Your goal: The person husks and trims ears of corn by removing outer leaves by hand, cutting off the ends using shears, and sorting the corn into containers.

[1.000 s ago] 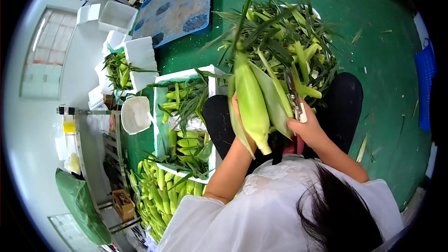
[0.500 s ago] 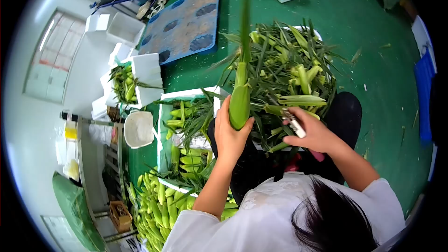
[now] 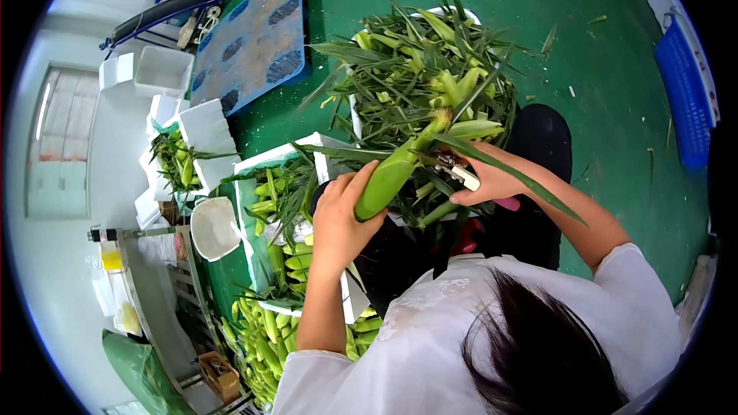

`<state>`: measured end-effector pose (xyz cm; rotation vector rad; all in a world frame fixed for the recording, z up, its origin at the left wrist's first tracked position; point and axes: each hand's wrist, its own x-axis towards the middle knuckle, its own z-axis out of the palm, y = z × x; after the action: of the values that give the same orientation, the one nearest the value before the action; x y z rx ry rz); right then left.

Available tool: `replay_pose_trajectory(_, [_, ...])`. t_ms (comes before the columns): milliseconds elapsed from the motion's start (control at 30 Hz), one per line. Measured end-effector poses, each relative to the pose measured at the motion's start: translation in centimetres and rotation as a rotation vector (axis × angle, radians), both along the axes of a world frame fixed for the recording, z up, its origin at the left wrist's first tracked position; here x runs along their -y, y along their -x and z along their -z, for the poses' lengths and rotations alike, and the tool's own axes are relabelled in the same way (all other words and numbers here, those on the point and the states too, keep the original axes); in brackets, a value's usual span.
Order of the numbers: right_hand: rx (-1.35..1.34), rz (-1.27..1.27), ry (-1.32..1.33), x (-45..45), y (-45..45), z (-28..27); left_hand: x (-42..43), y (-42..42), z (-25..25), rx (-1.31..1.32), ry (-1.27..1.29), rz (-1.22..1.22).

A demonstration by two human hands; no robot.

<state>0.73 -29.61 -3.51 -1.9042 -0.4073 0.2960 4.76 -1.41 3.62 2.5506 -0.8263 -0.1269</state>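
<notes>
My left hand (image 3: 340, 214) is wrapped round the lower end of an ear of corn (image 3: 387, 181) in its green husk, which tilts up to the right. Long leaves spread from the ear's far end. In my right hand (image 3: 494, 178) are pruning shears (image 3: 464, 175) with a white handle, close to the stalk end of the ear. Leaves partly hide the blades, so I cannot tell whether they touch it. Below and beyond both hands lies a heap of cut leaves and husks (image 3: 407, 69) in a white container.
To the left stands a white foam box (image 3: 244, 215) with trimmed corn, beside a pile of corn ears (image 3: 265, 338) on the floor. A pale basin (image 3: 215, 229), a metal rack (image 3: 196, 284) and a blue pallet (image 3: 250, 38) are farther left. A blue crate (image 3: 683, 96) lies at right.
The ear has swung from upright to tilted right, its stalk end coming toward the shears in my right hand. The whole view has shifted, moving the surroundings leftward.
</notes>
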Motion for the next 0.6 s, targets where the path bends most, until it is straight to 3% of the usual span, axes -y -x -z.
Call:
replay_pose_trajectory(67, [0.042, 0.055, 0.004, -0.3, 0.8, 0.4, 0.3, -0.4, -0.6, -0.251, 0.052, -0.030])
replay_pose_trajectory(133, [-0.093, 0.100, -0.064, -0.5, 1.4, 1.2, 0.2, -1.1, 0.4, -0.370, 0.135, 0.018])
replay_pose_trajectory(167, [-0.214, 0.164, -0.300, -1.1, 2.1, 1.2, 0.1, -1.4, 0.9, -0.424, 0.177, 0.040])
replay_pose_trajectory(267, [-0.452, 0.266, -0.557, -1.9, 3.3, 0.5, 1.4, -1.1, 1.5, -0.635, 0.278, -0.014])
replay_pose_trajectory(300, [-0.600, 0.332, -0.818, -2.5, 3.7, 1.2, 1.8, -0.8, 1.4, -0.572, 0.241, -0.019])
replay_pose_trajectory(467, [-0.754, 0.565, -0.992, -2.7, 3.6, 1.7, 2.0, -0.3, 4.2, -0.571, 0.506, -0.132])
replay_pose_trajectory(533, [-0.593, 0.484, -0.919, -3.0, 4.5, 2.0, 1.5, -0.1, 5.0, -0.678, 0.641, -0.189])
replay_pose_trajectory(600, [-0.508, 0.521, -0.887, -3.5, 5.1, 0.1, 1.4, 0.0, 5.6, -0.561, 0.590, -0.175])
